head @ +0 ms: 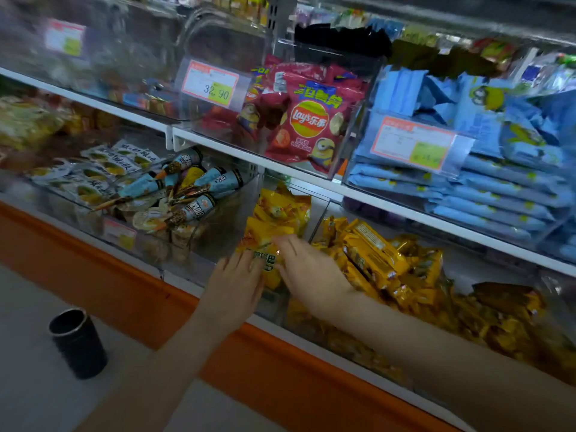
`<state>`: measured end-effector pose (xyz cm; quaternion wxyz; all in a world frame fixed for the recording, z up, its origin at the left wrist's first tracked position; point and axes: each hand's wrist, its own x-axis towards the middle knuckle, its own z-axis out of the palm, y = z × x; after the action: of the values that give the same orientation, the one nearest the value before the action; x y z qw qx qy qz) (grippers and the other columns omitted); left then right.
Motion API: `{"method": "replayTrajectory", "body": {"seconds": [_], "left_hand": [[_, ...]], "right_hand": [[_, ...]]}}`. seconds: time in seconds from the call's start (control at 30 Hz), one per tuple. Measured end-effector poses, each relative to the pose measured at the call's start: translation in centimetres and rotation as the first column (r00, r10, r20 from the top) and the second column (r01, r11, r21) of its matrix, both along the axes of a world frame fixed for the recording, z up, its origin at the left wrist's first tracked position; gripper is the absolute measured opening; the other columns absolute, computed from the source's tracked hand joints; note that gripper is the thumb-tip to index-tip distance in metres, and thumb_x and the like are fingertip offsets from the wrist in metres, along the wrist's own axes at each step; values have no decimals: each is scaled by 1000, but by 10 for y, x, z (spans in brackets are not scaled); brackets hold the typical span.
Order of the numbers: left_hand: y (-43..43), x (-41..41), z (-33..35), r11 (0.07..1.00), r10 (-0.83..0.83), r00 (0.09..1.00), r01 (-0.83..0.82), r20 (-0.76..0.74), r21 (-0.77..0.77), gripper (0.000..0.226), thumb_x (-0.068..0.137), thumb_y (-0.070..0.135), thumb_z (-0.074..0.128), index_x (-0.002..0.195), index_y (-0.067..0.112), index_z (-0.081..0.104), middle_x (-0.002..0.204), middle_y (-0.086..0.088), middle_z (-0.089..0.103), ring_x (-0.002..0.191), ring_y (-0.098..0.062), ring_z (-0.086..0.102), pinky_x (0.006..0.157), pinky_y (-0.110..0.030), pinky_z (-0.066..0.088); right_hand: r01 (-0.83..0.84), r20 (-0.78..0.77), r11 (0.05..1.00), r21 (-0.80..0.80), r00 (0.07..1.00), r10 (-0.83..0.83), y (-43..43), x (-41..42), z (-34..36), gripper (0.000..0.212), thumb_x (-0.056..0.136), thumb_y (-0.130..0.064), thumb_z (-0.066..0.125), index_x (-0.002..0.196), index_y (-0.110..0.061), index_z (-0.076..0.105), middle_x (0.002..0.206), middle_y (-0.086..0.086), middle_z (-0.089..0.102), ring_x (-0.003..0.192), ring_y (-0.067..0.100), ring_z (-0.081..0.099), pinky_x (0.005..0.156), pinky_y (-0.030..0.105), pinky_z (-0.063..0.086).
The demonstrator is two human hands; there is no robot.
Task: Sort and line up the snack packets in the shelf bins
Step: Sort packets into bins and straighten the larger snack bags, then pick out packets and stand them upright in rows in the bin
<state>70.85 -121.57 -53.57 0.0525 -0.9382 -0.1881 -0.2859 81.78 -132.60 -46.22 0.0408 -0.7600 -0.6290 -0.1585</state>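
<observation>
A yellow snack packet with green lettering stands at the front of a narrow clear bin on the lower shelf, with more yellow packets upright behind it. My left hand reaches in from below, its fairly straight fingers touching the packet's left lower edge. My right hand lies against the packet's right side with its fingers stretched over the top edge. The packet sits between the two hands. I cannot see either thumb clearly.
Left of this bin is one with cone-shaped snacks; to the right lie loose yellow bars. The upper shelf holds red Lay's bags and blue packets. A black cup stands on the floor by the orange shelf base.
</observation>
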Motion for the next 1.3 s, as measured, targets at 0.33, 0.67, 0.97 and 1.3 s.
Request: {"method": "replayTrajectory", "body": {"seconds": [0.33, 0.67, 0.97, 1.3], "left_hand": [[-36, -14, -12, 986, 13, 966, -55, -257, -160, 61, 58, 2, 83, 115, -5, 62, 112, -22, 62, 103, -41, 62, 72, -44, 57], [-96, 22, 37, 974, -197, 977, 205, 80, -98, 37, 91, 17, 57, 126, 9, 49, 130, -18, 49, 120, -37, 49, 96, -47, 44], [-125, 88, 45, 949, -314, 916, 293, -248, -120, 65, 92, 52, 11, 145, 22, 34, 151, -8, 34, 138, -31, 32, 113, -51, 18], [-126, 90, 38, 941, -316, 934, 287, -166, -179, 66, 91, 51, 7, 144, 24, 36, 148, -7, 37, 135, -27, 37, 113, -51, 18]], "right_hand": [[14, 184, 999, -50, 983, -5, -92, -1, -45, 81, 68, -36, 81, 132, -2, 46, 136, 12, 53, 126, 25, 51, 103, 39, 37], [-41, 40, 984, 176, 999, 34, -173, 31, -44, 74, 68, -11, 79, 131, -12, 42, 125, 7, 59, 117, 21, 51, 96, 37, 48], [323, -159, 940, 110, 939, -304, -207, 58, -38, 52, 98, -43, 25, 129, -12, 52, 119, 3, 59, 102, 22, 62, 77, 32, 55], [694, -331, 717, 63, 692, -641, -150, 86, -3, 66, 95, -13, 51, 149, -20, 15, 142, 14, 25, 127, 32, 36, 91, 37, 46]]}}
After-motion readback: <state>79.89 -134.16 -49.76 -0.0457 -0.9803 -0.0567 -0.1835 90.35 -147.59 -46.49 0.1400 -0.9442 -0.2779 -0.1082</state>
